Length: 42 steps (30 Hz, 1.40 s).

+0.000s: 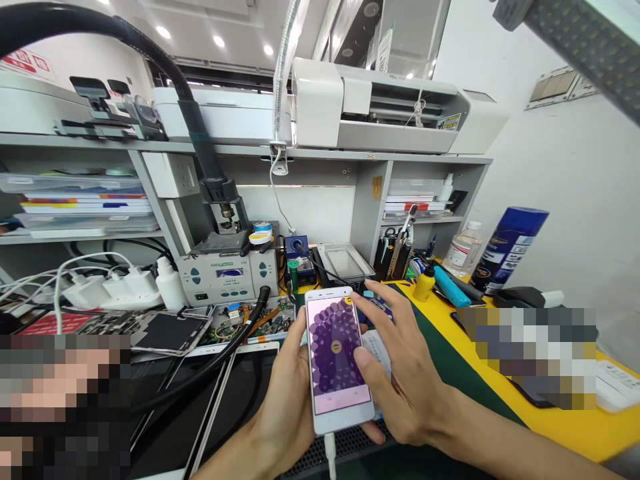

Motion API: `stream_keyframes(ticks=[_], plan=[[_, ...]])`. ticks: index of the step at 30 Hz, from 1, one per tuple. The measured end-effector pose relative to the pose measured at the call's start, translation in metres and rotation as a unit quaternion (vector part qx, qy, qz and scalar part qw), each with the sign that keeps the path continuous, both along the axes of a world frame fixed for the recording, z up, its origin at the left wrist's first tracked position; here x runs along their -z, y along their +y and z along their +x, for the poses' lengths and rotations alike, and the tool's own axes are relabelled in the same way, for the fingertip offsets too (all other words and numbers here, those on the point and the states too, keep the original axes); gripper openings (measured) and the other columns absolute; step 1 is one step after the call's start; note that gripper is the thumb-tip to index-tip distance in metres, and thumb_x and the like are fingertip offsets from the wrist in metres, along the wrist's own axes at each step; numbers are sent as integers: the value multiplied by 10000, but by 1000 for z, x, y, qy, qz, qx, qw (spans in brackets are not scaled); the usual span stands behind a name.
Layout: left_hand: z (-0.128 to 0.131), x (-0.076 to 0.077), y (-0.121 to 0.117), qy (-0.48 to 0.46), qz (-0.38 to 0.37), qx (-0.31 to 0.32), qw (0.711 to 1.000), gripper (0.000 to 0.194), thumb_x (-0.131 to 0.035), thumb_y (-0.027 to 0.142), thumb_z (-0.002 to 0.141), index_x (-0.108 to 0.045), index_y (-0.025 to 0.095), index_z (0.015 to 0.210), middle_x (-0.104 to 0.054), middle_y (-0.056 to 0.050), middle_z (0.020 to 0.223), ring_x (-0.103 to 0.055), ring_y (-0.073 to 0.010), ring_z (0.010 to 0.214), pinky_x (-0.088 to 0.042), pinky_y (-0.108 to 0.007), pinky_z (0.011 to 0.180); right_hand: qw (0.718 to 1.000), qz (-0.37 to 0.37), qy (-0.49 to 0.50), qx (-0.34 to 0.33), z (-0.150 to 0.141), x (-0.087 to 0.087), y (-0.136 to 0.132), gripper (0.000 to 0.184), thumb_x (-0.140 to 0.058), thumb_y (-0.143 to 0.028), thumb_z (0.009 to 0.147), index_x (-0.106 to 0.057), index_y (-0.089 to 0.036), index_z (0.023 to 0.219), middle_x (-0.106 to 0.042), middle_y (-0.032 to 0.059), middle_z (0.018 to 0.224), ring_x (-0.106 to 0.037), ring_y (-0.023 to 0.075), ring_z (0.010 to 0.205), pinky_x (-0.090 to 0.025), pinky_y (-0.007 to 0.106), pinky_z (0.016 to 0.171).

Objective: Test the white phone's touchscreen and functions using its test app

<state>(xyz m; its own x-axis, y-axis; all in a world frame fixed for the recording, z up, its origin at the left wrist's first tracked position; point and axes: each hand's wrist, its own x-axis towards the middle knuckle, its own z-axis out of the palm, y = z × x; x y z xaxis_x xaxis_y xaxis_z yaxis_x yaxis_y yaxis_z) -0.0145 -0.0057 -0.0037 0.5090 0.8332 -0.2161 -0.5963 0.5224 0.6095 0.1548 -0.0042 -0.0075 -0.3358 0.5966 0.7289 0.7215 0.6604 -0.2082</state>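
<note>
We hold a white phone (340,353) just below and right of the centre of the frame, its screen facing us and its top end leaning away. Our left hand (289,397) is clamped on it, the thumb along the left edge and the palm behind. Our right hand (415,393) has its fingers spread apart; the index finger reaches the phone's upper right corner and the thumb lies over the right side of the screen. Whether the thumb presses the glass we cannot tell. The screen shows dark purple circles above a pale pink strip, and a white plug (330,448) sits in the lower end.

Left of the phone, a black hose (255,313) curves down from a grey soldering station (230,280), passing in front of a tray of small electronic parts (280,312). A white bottle (169,283) stands just left of the station. On the right of the frame we see a small yellow bottle (424,285), a clear bottle (461,250) and a tilted dark blue can (510,250) on the yellow surface (555,433). A large white machine (320,107) sits on the shelf at the upper middle. Blurred blocks hide the lower left corner.
</note>
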Motion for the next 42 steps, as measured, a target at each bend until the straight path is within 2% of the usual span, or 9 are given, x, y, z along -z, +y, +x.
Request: stream_keyframes(ticks=[4,12,17,24,28,42], plan=[[0,0,0,-2,1,4,1000,633,-519,621,875,-619,147,1282,-751,-120,1054,-718,-298,922,-547,-434,844,1000,7,16,-3,0,0,0,600,-433,-334,901,-350,-121,1456,-323,182,1495,-295,350,1416,-314,587,1121],[0,-1,0,-6,7,4,1000,646,-506,641,872,-629,145,1268,-753,-117,1035,-716,-292,907,-539,-423,846,1000,12,13,-6,0,-1,-1,578,-441,-322,892,-386,-138,1436,-325,178,1487,-301,348,1412,-328,585,1109],[1,-3,0,8,1,1,1000,654,-515,651,861,-634,147,1260,-753,-112,1018,-713,-286,898,-532,-410,846,1000,25,-13,-11,-1,-1,0,547,-450,-316,886,-424,-160,1409,-275,177,1504,-271,358,1422,-305,619,1109],[3,-7,-1,10,12,13,1000,685,-516,676,846,-635,149,1267,-750,-115,1019,-707,-286,915,-519,-401,864,999,36,-35,-7,-1,-1,1,580,-478,-320,872,-399,-185,1430,-211,168,1531,-227,369,1444,-279,644,1119],[2,-7,-3,1,14,13,1000,684,-507,674,853,-630,152,1277,-748,-115,1033,-703,-286,928,-512,-401,877,999,28,-14,-6,-1,-2,-2,593,-466,-350,871,-391,-138,1420,-228,184,1529,-226,376,1446,-278,633,1130],[2,-6,-2,4,20,21,1000,660,-457,645,893,-604,156,1312,-743,-116,1060,-698,-292,960,-508,-416,892,999,36,-10,-18,-1,-2,-2,578,-469,-321,865,-404,-140,1411,-250,188,1518,-243,403,1432,-282,670,1109]])
